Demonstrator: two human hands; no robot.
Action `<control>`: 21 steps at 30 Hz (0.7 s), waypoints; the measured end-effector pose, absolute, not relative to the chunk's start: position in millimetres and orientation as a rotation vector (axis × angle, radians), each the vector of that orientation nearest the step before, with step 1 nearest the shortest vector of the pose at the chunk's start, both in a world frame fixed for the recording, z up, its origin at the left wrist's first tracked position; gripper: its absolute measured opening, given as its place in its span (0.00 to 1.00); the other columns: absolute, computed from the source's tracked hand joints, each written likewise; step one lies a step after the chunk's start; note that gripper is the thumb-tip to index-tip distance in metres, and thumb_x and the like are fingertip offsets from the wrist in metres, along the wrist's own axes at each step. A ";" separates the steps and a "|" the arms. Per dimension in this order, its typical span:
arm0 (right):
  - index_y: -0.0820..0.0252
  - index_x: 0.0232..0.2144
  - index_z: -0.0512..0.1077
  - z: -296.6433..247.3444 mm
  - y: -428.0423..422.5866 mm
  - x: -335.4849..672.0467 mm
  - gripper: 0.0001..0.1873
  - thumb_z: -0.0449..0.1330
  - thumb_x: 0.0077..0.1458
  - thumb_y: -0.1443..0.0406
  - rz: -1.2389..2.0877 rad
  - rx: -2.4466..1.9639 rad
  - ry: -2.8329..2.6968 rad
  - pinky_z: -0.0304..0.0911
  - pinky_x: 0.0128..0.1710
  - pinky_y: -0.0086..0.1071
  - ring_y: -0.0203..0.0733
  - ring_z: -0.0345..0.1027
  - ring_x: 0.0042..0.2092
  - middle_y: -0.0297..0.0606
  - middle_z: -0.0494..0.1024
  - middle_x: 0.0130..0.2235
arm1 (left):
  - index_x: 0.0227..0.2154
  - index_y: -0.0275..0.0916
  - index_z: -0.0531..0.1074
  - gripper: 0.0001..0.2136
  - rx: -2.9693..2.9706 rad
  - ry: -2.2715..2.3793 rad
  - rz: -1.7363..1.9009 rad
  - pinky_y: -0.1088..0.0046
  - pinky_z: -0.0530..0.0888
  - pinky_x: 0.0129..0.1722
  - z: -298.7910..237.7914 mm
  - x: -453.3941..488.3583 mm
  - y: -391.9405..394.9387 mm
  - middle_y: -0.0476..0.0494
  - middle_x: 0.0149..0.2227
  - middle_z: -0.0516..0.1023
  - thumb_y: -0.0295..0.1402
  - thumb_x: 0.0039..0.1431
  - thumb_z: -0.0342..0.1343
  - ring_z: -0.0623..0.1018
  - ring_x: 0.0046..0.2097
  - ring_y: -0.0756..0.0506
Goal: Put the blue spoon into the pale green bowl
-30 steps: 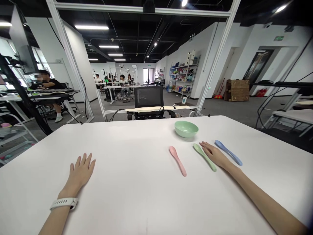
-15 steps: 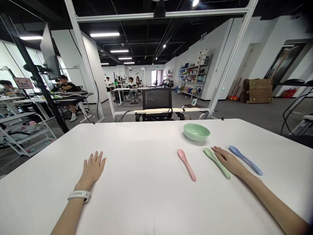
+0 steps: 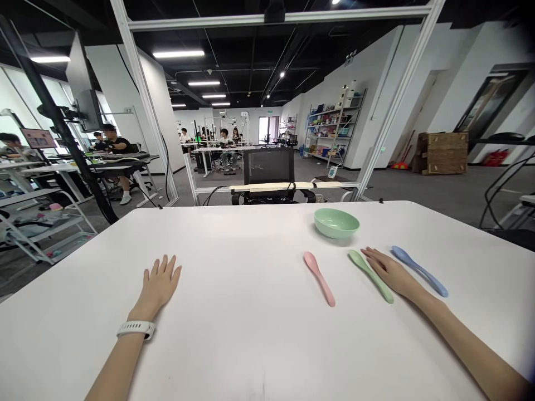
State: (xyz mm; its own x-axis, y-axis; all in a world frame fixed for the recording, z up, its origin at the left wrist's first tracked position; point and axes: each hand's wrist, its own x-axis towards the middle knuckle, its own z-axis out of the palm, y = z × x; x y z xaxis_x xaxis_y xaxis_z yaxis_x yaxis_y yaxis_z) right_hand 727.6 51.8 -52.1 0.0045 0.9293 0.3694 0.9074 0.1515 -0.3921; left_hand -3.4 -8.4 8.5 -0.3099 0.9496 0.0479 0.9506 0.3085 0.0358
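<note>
My left hand [image 3: 159,287] lies flat on the white table [image 3: 234,245] with its fingers spread, touching nothing else, and a white wristband [image 3: 136,329] circles the wrist. To the right, my right hand [image 3: 388,272] rests palm down between a pale green plastic spoon [image 3: 379,288] and a blue plastic spoon [image 3: 420,272]. Its fingertips lie against the green spoon's edge. A pink plastic spoon [image 3: 319,277] lies further left, apart from both hands. Behind the spoons stands a round mint-green bowl [image 3: 336,222].
A white metal frame [image 3: 276,15] rises beyond the table's far edge, with a black chair [image 3: 268,166] behind it. Further back, people sit at desks. Shelves of assorted items [image 3: 334,126] and a wooden crate [image 3: 440,153] stand along the right side.
The whole view has shifted and levelled as my head turned, with the table and objects moving right in the picture. My hands, the spoons and the bowl keep their places on the table.
</note>
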 end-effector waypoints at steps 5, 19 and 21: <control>0.58 0.59 0.84 -47.0 49.9 720.9 0.30 0.50 0.70 0.52 0.059 -1.762 -1.889 0.62 0.76 0.55 0.60 0.68 0.73 0.49 0.80 0.68 | 0.80 0.39 0.55 0.33 -1.817 -2.508 -0.121 0.42 0.58 0.79 6.6 -5.5 -7.4 0.35 0.82 0.54 0.43 0.77 0.35 0.56 0.82 0.32; 0.71 0.58 0.83 -2.1 16.0 752.5 0.33 0.46 0.69 0.59 -0.419 -2.326 -1.459 0.74 0.56 0.59 0.74 0.78 0.58 0.68 0.82 0.61 | 0.80 0.35 0.56 0.34 -1.836 -2.482 -0.138 0.37 0.57 0.78 2.3 -7.2 -6.0 0.32 0.82 0.54 0.43 0.77 0.32 0.56 0.82 0.30; 0.69 0.53 0.86 -4.9 16.1 756.4 0.31 0.47 0.68 0.60 -0.300 -2.401 -1.448 0.76 0.52 0.55 0.72 0.81 0.54 0.67 0.84 0.56 | 0.79 0.35 0.56 0.34 -1.840 -2.484 -0.136 0.37 0.58 0.78 2.5 -7.6 -6.0 0.32 0.82 0.54 0.43 0.76 0.33 0.56 0.82 0.29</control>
State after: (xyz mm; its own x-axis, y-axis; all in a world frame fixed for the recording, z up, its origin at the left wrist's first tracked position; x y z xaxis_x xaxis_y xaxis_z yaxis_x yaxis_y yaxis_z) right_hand 756.4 16.1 -4.9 0.4639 0.8185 0.3388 0.8858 -0.4346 -0.1629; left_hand -7.6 -6.0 2.5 -0.2920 0.9522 0.0900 0.9563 0.2892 0.0428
